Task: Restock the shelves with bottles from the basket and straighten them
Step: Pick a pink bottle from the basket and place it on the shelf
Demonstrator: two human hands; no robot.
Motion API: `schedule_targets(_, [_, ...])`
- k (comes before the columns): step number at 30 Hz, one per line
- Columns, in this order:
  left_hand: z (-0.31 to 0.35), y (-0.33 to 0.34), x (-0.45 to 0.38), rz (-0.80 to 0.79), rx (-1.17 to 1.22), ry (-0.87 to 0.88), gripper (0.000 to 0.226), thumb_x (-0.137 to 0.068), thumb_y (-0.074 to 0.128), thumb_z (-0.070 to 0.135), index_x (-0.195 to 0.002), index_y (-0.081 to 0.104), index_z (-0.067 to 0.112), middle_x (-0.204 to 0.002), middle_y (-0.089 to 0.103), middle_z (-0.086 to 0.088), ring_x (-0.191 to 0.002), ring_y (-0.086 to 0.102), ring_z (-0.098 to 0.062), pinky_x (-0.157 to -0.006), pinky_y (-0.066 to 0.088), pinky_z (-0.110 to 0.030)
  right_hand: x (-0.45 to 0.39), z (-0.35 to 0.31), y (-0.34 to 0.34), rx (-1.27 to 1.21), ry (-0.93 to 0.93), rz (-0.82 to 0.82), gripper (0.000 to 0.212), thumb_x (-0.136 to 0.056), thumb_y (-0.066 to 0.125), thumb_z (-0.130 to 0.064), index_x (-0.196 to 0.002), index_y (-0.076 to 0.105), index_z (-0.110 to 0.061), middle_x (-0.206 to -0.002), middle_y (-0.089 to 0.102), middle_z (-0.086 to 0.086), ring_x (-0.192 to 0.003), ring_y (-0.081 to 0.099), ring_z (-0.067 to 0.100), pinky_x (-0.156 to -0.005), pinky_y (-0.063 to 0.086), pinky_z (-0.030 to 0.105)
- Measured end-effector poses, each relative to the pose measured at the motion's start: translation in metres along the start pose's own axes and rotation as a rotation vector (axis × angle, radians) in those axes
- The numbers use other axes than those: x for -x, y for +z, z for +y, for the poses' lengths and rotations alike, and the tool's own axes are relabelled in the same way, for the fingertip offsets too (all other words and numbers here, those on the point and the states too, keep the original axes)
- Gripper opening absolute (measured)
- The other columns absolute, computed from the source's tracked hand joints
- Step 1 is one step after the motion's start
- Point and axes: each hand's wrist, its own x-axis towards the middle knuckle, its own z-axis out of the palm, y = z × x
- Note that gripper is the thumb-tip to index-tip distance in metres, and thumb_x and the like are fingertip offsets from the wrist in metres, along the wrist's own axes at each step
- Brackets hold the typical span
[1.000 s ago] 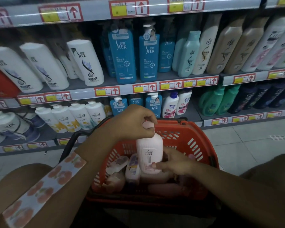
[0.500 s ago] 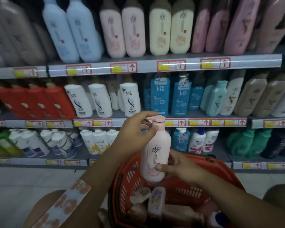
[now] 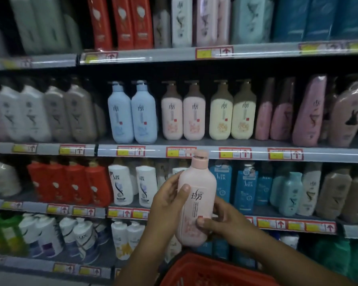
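Note:
I hold a pink pump bottle upright in front of the shelves with both hands. My left hand grips its left side, thumb across the front. My right hand grips its lower right side, thumb on the label. The red basket shows only its rim, at the bottom below the bottle. Two matching pink bottles stand on the shelf above, between two blue bottles and two cream ones.
Shelves full of shampoo bottles fill the view. The shelf edge with red price tags runs just behind the bottle's cap. White bottles and blue pump bottles stand on the shelf behind my hands.
The bottle has risen out of the basket to shelf height. My left hand slid from the cap down to the bottle's side. The view tilted up, and the basket dropped to the bottom edge.

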Motion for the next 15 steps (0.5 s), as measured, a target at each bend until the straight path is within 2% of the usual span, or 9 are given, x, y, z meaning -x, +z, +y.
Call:
schedule_targets(3, [0.008,-0.005,-0.012,-0.045,0.000,0.044,0.042,-0.085,0.061,0.037,-0.127,0.061,0.034,-0.112,0.075,0.008,-0.101,0.073,-0.013,-0.078,0.059,-0.029,-0.010,-0.016,0.002,0.001,-0.009,0.017,0.055,-0.086,0.078,-0.017,-0.133,0.053,-0.030,-0.123,0.071,-0.005,-0.115,0.068,0.020,-0.087,0.060,0.046])
schedule_targets(6, [0.007,-0.008,-0.023,-0.056,0.045,0.059,0.046,-0.086,0.061,0.032,-0.131,0.056,0.038,-0.116,0.074,0.010,-0.104,0.072,-0.012,-0.077,0.059,-0.027,-0.020,-0.031,0.002,0.019,-0.037,0.038,0.052,-0.086,0.076,-0.011,-0.131,0.055,-0.025,-0.121,0.072,-0.004,-0.112,0.069,0.019,-0.083,0.061,0.042])
schedule_targets(8, [0.005,-0.009,-0.033,-0.057,0.086,0.041,0.043,-0.090,0.059,0.025,-0.131,0.055,0.038,-0.114,0.075,0.013,-0.104,0.072,-0.011,-0.076,0.058,-0.025,-0.031,-0.039,-0.003,-0.017,-0.022,0.082,0.053,-0.085,0.076,-0.010,-0.131,0.056,-0.025,-0.119,0.072,-0.004,-0.107,0.071,0.022,-0.080,0.062,0.049])
schedule_targets(10, [0.000,-0.011,-0.050,-0.061,0.141,0.010,0.037,-0.093,0.056,0.028,-0.128,0.057,0.041,-0.114,0.074,0.015,-0.105,0.071,-0.009,-0.076,0.058,-0.024,-0.046,-0.048,-0.011,-0.065,-0.002,0.106,0.056,-0.085,0.077,-0.008,-0.133,0.055,-0.026,-0.121,0.072,-0.004,-0.108,0.071,0.025,-0.080,0.060,0.056])
schedule_targets(12, [0.003,-0.013,-0.069,-0.080,0.188,0.004,0.036,-0.094,0.055,0.040,-0.130,0.060,0.041,-0.122,0.072,0.010,-0.111,0.069,-0.013,-0.085,0.058,-0.032,-0.062,-0.059,-0.019,-0.026,-0.028,0.121,0.059,-0.086,0.078,-0.010,-0.135,0.053,-0.030,-0.123,0.071,-0.004,-0.110,0.070,0.026,-0.080,0.059,0.060])
schedule_targets(14, [0.008,-0.014,-0.089,-0.117,0.230,0.015,0.038,-0.099,0.048,0.043,-0.136,0.058,0.038,-0.128,0.070,0.005,-0.117,0.067,-0.018,-0.097,0.055,-0.045,-0.080,-0.072,-0.027,0.011,-0.073,0.140,0.059,-0.085,0.079,-0.012,-0.135,0.053,-0.030,-0.122,0.071,-0.003,-0.109,0.070,0.026,-0.080,0.058,0.062])
schedule_targets(15, [0.012,-0.013,-0.102,-0.130,0.232,0.029,0.039,-0.100,0.046,0.044,-0.138,0.057,0.037,-0.128,0.069,0.005,-0.117,0.066,-0.018,-0.099,0.053,-0.047,-0.089,-0.078,-0.030,0.023,-0.092,0.153,0.057,-0.086,0.078,-0.013,-0.135,0.053,-0.030,-0.122,0.071,-0.003,-0.108,0.071,0.025,-0.078,0.059,0.062])
